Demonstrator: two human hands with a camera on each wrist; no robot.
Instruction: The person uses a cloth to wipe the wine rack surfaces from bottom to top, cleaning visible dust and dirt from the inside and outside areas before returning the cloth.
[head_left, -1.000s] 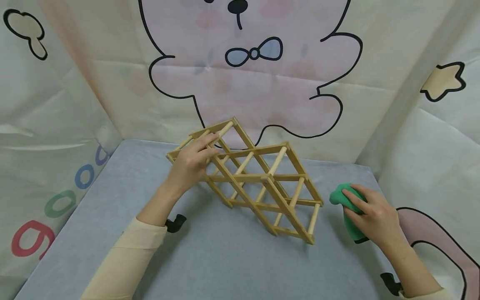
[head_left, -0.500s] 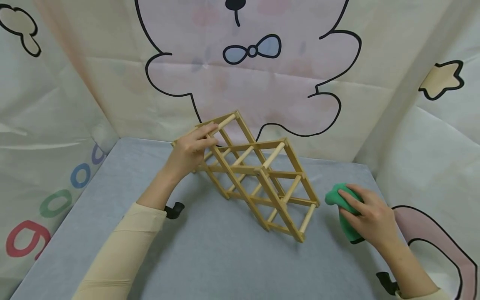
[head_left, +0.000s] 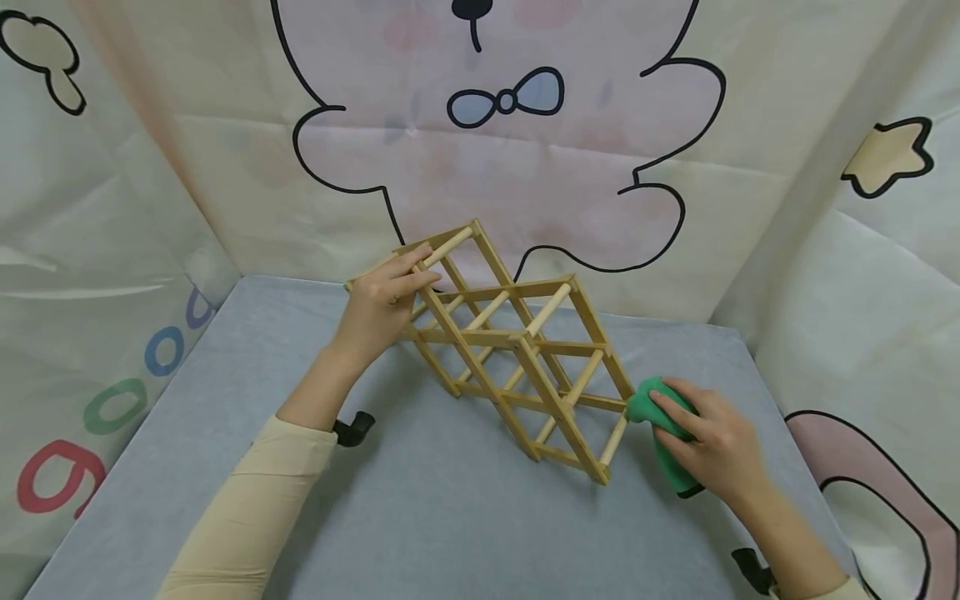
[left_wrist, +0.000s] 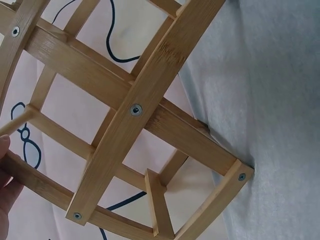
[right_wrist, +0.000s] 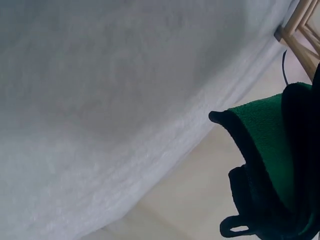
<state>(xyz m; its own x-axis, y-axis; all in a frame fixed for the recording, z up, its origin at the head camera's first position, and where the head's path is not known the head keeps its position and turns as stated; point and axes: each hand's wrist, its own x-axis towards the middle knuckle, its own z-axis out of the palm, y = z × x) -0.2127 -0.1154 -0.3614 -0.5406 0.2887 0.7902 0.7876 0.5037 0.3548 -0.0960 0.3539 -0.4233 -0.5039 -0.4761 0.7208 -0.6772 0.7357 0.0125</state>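
A folding wooden wine rack [head_left: 491, 338], made of crossed slats and round dowels, stands tilted on the table with its lattice spread. My left hand [head_left: 378, 308] grips it at the upper left, fingers over the top dowel. In the left wrist view, fingertips [left_wrist: 6, 185] show at the left edge beside a slat, and screws mark the slat joints. Bunched in my right hand [head_left: 716, 442] is a green cloth [head_left: 672, 467] with dark edging, its front end right at the rack's lower right corner. The right wrist view shows the cloth's dark border and a loop; the fingers there are hidden.
A pale blue cover lies over the table [head_left: 465, 533]. Behind it hangs a printed backdrop [head_left: 525, 183] with a bear figure, and fabric walls rise at both sides. Black wrist mounts [head_left: 354, 429] show below each forearm.
The rack's left end was raised slightly and its near corner shifted left, then it held still. My right hand has moved left with the green cloth, from apart to the rack's right end.
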